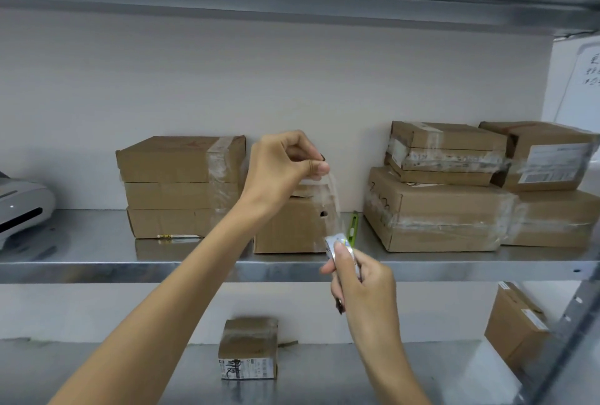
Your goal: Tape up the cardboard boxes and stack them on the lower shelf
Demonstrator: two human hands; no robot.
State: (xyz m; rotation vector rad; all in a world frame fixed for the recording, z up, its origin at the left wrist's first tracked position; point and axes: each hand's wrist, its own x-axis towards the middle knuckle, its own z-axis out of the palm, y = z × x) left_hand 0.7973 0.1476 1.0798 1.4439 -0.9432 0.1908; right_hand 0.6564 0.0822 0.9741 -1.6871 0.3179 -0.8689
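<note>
1. We had the free end of the clear tape strip (334,200) pinched in the left hand (282,167), its grip closed on the tape above the small cardboard box (289,229). That box sat on the middle shelf (97,242), not yet on the lower shelf (97,369).
2. The right hand (363,287) had its grip curled round the tape roll (339,244), lower down, in front of the shelf edge.
3. The strip hung in the air between our hands. If the tension slackened, we judged it could fold onto itself or catch our fingers.
4. Our left hand hid the box top, so the tape might have landed crooked.
5. The green cutter (353,224) lay just right of the box. With both hands full, reaching for it risked dropping the strip (only our guess).
6. One taped box (248,351) already stood below.
</note>
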